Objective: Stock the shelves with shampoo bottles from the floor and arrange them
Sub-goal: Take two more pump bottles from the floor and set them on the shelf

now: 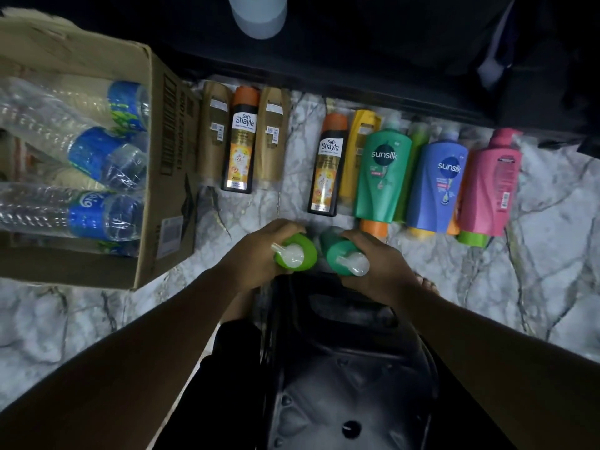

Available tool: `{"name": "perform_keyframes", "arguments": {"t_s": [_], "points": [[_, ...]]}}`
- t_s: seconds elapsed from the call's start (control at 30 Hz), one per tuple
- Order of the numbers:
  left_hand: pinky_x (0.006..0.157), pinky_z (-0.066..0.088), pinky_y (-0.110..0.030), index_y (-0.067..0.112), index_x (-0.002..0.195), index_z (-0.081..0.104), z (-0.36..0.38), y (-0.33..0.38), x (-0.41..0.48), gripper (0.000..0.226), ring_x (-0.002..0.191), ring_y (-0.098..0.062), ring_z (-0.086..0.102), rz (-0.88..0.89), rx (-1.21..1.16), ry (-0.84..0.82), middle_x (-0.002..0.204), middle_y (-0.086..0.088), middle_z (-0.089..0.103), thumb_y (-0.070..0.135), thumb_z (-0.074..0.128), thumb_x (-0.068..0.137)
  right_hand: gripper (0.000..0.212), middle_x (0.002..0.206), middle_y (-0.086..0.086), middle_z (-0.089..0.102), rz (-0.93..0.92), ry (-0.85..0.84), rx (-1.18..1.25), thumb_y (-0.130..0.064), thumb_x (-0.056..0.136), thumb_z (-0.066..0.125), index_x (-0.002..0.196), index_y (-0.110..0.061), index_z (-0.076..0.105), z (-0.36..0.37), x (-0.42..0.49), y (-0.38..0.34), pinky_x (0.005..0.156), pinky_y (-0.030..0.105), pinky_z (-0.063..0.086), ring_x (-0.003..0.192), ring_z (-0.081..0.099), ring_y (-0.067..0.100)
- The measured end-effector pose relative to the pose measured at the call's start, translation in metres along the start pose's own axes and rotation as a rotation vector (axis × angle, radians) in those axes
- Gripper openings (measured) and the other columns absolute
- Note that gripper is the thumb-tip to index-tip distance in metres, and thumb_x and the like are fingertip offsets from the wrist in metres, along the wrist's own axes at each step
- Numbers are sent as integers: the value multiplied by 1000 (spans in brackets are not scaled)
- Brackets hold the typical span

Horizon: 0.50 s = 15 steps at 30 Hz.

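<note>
From the head camera, looking straight down, the left hand [256, 251] has its fingers wrapped around a light green pump bottle [297, 256], and the right hand [378, 264] has its fingers closed around a darker green pump bottle [344, 258]. Both bottles are held upright just beside each other at the centre, pump tops facing the camera. On the marble floor [535, 287] at twelve to two o'clock lie more shampoo bottles: a green one [384, 177], a blue one [436, 186], a pink one [492, 186] and two black ones [328, 167]. At nine to ten o'clock a cardboard box [162, 151] holds plastic water bottles [97, 154].
</note>
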<state>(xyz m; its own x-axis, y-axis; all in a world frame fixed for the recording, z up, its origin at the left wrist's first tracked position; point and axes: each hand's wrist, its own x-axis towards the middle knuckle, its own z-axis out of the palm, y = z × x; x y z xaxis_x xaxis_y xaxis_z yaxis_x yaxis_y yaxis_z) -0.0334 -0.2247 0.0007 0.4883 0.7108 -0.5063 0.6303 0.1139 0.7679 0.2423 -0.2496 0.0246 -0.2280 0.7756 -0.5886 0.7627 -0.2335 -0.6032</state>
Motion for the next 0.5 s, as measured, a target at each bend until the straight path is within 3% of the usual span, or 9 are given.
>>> {"name": "perform_keyframes", "arguments": {"t_s": [0.17,0.3,0.5], "points": [[102,50,-37,28,135,56,-7,29,-15,83,118,-14,59,-55,-55,42,133,8,56,11,96,64,84,135,-7,61,-14,27,0,-27,62,89,139,-30,55,-11,-13,-23,96,21,42,116,61,18],[102,51,-43,42,127,56,-30,85,-51,82,116,-15,60,-80,-172,125,126,10,60,9,95,64,80,130,-12,61,-85,53,32,-26,63,89,136,-30,56,-54,-59,-68,94,24,46,112,61,12],[103,52,-51,45,128,56,-106,218,-126,81,119,-19,61,-71,-236,67,126,9,61,25,93,59,76,117,-15,63,-83,156,229,-20,61,93,127,-36,60,-158,-158,-165,91,12,45,106,59,7]]}}
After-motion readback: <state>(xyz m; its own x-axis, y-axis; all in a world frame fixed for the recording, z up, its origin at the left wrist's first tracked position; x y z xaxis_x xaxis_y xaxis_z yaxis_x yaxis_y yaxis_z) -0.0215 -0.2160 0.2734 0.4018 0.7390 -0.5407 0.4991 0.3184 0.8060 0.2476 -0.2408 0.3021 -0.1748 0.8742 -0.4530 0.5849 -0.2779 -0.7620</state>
